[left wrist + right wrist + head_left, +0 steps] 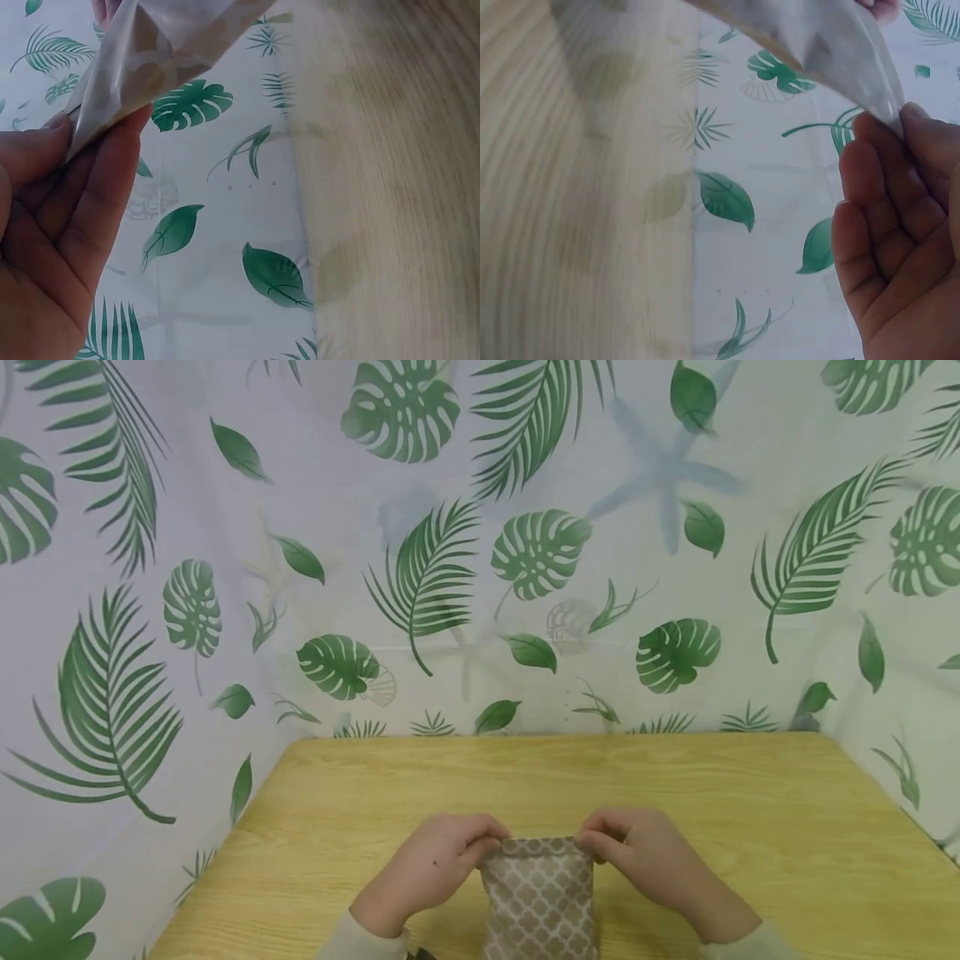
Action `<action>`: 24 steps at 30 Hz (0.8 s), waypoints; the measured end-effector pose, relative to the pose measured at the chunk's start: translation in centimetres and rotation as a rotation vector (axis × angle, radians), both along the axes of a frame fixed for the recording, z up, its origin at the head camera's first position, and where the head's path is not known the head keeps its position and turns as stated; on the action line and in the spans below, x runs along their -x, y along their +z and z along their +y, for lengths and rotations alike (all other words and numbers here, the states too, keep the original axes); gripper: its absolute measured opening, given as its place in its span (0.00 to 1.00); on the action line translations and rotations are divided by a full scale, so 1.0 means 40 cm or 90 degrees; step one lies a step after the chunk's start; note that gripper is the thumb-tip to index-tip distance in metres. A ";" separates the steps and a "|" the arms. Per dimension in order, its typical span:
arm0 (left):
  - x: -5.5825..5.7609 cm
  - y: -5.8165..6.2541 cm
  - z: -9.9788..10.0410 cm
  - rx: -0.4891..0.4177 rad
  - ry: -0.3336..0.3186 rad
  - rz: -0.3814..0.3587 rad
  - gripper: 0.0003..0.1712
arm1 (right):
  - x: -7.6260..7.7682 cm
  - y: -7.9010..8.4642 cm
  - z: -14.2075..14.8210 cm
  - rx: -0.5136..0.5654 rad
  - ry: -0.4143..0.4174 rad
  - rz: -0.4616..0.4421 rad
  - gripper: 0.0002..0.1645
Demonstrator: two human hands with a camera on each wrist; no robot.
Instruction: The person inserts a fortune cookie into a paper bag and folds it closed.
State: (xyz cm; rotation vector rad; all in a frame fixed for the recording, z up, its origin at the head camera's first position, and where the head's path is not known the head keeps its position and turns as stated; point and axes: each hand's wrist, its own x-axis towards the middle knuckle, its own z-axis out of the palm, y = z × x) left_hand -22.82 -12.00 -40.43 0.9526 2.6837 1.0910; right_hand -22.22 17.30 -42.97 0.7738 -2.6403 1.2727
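Observation:
A tan bag (540, 902) with a white lattice pattern hangs upright between both hands at the front middle of the table, its lower end cut off by the frame. The left hand (457, 856) pinches its top left corner between thumb and fingers. At the top right corner the right hand (637, 852) pinches it the same way. A band along the bag's top edge looks folded over. In the left wrist view the bag (161, 60) looks thin and glossy, and the left thumb lies on its corner. The right wrist view shows the bag's other corner (832, 52) held by the right hand (900, 217).
The wood-grain table (360, 777) spreads around the hands. White sheeting with green leaf prints (465, 568) stands behind the table and along its sides. A small dark object (422, 954) shows at the bottom edge by the left sleeve (363, 942); its kind is unclear.

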 end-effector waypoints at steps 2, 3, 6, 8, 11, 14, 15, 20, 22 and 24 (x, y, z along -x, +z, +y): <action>0.002 0.004 -0.001 -0.009 0.001 -0.006 0.11 | 0.000 0.005 0.006 -0.007 -0.003 0.004 0.09; 0.003 0.004 0.000 -0.011 -0.001 -0.005 0.11 | -0.001 0.008 0.009 -0.011 -0.005 0.010 0.09; 0.007 0.004 0.007 0.009 0.000 0.023 0.11 | -0.002 0.012 0.012 -0.023 -0.012 0.031 0.08; 0.007 0.004 0.013 0.032 0.009 0.056 0.10 | -0.001 0.013 0.014 -0.027 -0.018 0.049 0.08; 0.006 0.001 0.025 0.065 0.022 0.139 0.09 | 0.002 0.013 0.016 -0.038 -0.032 0.076 0.07; 0.005 -0.008 0.037 0.070 0.026 0.212 0.07 | 0.006 0.011 0.019 -0.047 -0.047 0.094 0.07; 0.005 -0.011 0.040 0.067 0.028 0.226 0.07 | 0.007 0.010 0.019 -0.048 -0.049 0.099 0.07; 0.007 -0.027 0.043 0.038 0.039 0.213 0.07 | 0.013 0.001 0.017 -0.032 -0.043 0.084 0.07; 0.008 -0.034 0.042 0.025 0.043 0.195 0.07 | 0.014 -0.003 0.014 -0.028 -0.037 0.073 0.07; 0.007 -0.040 0.040 0.012 0.045 0.180 0.08 | 0.014 -0.006 0.010 -0.027 -0.031 0.063 0.06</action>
